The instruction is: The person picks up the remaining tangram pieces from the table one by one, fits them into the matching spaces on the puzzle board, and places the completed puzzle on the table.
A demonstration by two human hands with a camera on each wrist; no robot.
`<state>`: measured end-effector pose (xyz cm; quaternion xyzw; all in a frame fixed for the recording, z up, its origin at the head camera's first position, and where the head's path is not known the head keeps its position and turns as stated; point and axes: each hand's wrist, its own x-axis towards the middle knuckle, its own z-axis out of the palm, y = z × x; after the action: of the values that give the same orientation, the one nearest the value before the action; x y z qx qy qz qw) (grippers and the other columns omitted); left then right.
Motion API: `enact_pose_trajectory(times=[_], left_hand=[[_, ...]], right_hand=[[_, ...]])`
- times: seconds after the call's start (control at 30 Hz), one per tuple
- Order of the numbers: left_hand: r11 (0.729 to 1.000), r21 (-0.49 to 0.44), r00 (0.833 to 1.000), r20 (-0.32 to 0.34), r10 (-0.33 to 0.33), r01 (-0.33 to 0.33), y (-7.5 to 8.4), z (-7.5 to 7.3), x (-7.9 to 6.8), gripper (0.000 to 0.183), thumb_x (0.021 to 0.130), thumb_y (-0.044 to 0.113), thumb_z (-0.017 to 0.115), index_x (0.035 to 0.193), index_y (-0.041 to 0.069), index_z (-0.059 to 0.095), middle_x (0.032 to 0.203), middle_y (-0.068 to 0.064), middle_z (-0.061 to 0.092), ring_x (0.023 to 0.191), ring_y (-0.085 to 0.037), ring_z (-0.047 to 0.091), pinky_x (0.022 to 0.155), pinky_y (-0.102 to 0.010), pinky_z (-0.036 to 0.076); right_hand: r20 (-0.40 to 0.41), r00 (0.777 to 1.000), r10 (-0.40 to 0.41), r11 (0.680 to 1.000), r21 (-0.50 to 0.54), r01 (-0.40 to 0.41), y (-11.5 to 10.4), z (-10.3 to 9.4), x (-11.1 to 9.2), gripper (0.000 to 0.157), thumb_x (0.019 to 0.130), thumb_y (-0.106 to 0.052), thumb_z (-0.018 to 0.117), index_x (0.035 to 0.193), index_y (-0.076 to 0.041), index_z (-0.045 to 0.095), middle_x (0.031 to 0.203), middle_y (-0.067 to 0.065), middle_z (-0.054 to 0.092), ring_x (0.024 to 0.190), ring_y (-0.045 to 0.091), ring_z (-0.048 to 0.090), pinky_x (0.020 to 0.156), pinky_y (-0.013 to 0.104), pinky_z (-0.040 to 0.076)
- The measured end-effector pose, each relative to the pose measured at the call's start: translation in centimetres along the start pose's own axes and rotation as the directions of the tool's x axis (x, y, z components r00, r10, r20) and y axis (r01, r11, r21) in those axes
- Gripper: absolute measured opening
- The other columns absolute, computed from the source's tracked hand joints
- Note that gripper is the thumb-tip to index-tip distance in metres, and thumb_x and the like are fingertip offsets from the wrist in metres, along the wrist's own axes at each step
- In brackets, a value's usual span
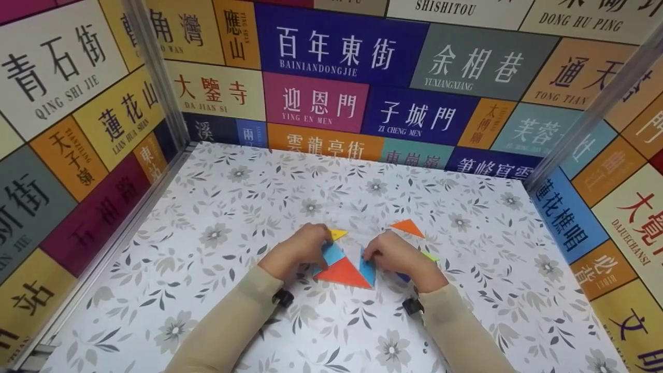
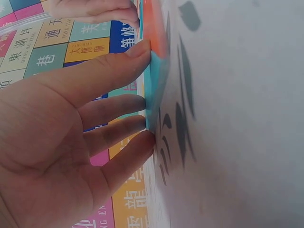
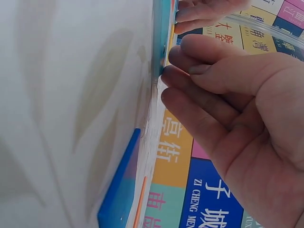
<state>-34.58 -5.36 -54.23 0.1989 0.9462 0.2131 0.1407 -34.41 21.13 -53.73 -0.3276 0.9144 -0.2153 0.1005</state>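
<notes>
One flat light-blue piece (image 1: 334, 254) lies on the flower-printed tabletop (image 1: 269, 191), against a broad red-orange triangle (image 1: 344, 274). The left hand (image 1: 305, 244), fingers straight and spread, touches that piece; the right hand (image 1: 400, 256), fingers loosely bent, touches a narrow blue triangle (image 1: 368, 272). Beyond lies a sharp-cornered orange triangle (image 1: 411, 227).

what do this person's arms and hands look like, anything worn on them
Both arms wear long, plain beige sleeves, the left sleeve and right sleeve ending near the wrists. The left hand and right hand are bare, without gloves. A small black block sits at the inner side of each cuff, one on the left, one on the right.
</notes>
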Motion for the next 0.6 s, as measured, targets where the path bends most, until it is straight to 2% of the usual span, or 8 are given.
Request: enact_pose_trajectory(times=[0.23,0.43,0.6], left_hand=[[1.000,-0.016,1.000,0.004,-0.009,0.009,0.1,0.1,0.0,0.060,0.070,0.014,0.098,0.127,0.010,0.077,0.129,-0.005,0.069,0.121,-0.026,0.060,0.111,-0.041,0.050],[1.000,-0.015,1.000,0.002,-0.002,0.002,0.1,0.1,-0.1,0.060,0.071,0.015,0.098,0.127,0.010,0.077,0.129,-0.005,0.069,0.122,-0.025,0.060,0.111,-0.041,0.051],[0.998,0.026,0.998,-0.021,0.051,-0.051,0.0,0.0,-0.2,0.059,0.072,0.018,0.099,0.125,0.007,0.077,0.129,-0.007,0.070,0.118,-0.026,0.062,0.107,-0.040,0.053]], right_hand=[[-0.035,0.999,-0.027,1.000,-0.012,0.027,0.0,0.0,-0.1,0.030,0.094,0.004,0.063,0.101,-0.013,0.087,0.106,0.001,0.082,0.103,0.021,0.075,0.095,0.043,0.063],[-0.040,0.999,0.035,0.998,0.049,-0.033,0.1,-0.4,-0.2,0.032,0.096,0.004,0.061,0.107,-0.013,0.086,0.109,0.000,0.081,0.104,0.020,0.074,0.097,0.044,0.062],[-0.126,0.992,-0.024,0.997,0.071,0.033,0.6,-1.6,-0.6,0.034,0.094,0.011,0.057,0.105,-0.005,0.084,0.105,0.007,0.082,0.102,0.028,0.076,0.092,0.048,0.064]])
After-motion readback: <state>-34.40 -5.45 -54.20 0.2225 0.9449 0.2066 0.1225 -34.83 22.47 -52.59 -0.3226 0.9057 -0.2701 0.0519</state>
